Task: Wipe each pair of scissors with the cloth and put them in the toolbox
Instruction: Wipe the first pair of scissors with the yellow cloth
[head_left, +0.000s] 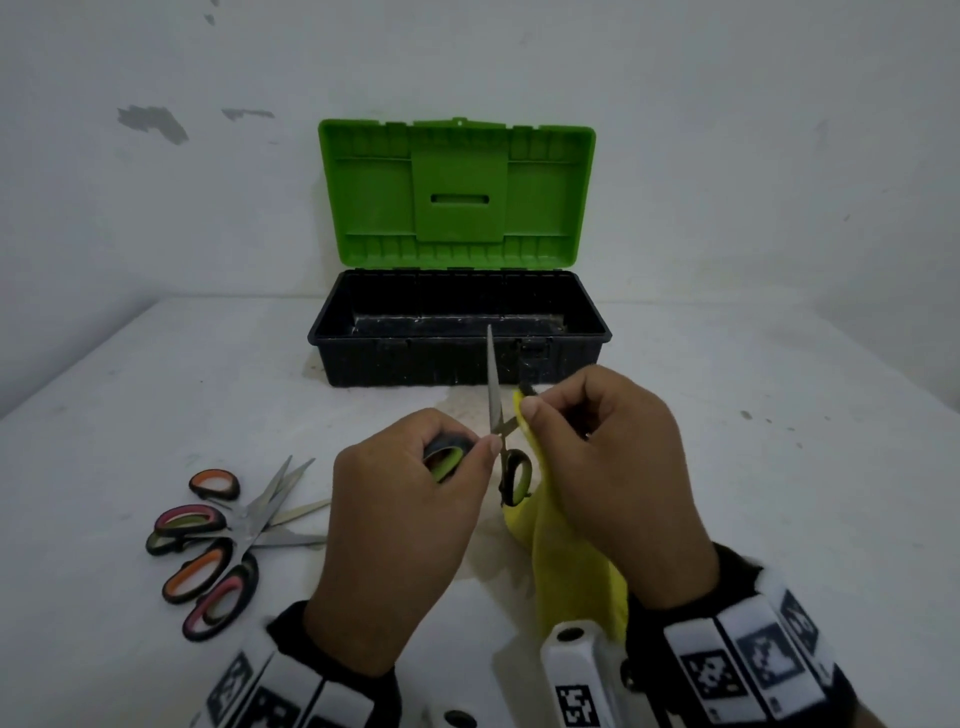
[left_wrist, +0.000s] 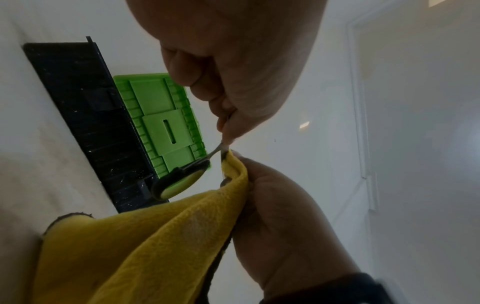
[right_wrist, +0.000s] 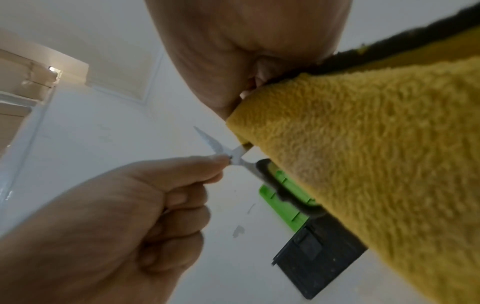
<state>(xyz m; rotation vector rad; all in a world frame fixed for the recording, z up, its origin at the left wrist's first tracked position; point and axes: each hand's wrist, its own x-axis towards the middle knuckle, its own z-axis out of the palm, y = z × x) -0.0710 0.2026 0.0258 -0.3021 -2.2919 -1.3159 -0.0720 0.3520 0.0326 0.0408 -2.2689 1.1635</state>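
My left hand (head_left: 415, 499) grips the upper handle loop of green-handled scissors (head_left: 493, 384), which are spread apart, one blade pointing up toward the toolbox (head_left: 460, 358). The other handle loop (head_left: 515, 475) hangs free between my hands. My right hand (head_left: 613, 467) pinches the yellow cloth (head_left: 571, 566) around the second blade, which is hidden in the fold. In the left wrist view the cloth (left_wrist: 145, 242) drapes down from my right hand's fingers (left_wrist: 275, 205). In the right wrist view the bare blade (right_wrist: 210, 142) sticks out beside the cloth (right_wrist: 376, 156).
The toolbox is black with its green lid (head_left: 457, 192) standing up against the wall, and its inside looks empty. Several scissors with orange and pink handles (head_left: 218, 540) lie in a pile on the white table (head_left: 779, 467) at my left.
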